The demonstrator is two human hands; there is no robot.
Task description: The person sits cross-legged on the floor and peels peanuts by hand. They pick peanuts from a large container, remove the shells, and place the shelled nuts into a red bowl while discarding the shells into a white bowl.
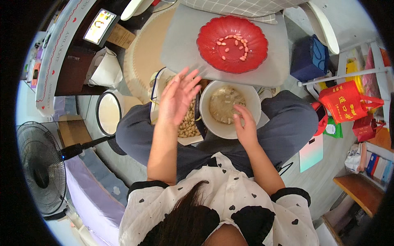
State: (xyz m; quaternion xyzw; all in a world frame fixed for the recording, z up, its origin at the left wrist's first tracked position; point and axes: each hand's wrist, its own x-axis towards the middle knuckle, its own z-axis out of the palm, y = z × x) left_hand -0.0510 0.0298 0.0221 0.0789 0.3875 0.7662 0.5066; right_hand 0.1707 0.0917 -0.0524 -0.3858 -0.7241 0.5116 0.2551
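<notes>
My left hand (pixel 181 95) is raised over an opened bag (pixel 156 97), its palm turned up and fingers spread with nothing in them. Unshelled peanuts (pixel 188 127) fill the bag between my legs. My right hand (pixel 246 124) reaches over the near right rim of a white bucket (pixel 212 130); its thumb and forefinger are apart, and I see nothing between them. Light brown matter with pale bits (pixel 226 103) covers the bucket's bottom; what it is cannot be made out. Beyond, a red scalloped plate (pixel 209 58) carries several shelled pink peanuts (pixel 236 43).
The plate rests on a grey chair seat (pixel 181 40) with a checked cushion (pixel 246 7). At left stand a lit screen (pixel 100 26), a white bin (pixel 108 113) and a black fan (pixel 40 172). A blue bag (pixel 304 61) and red bag (pixel 341 101) are at right.
</notes>
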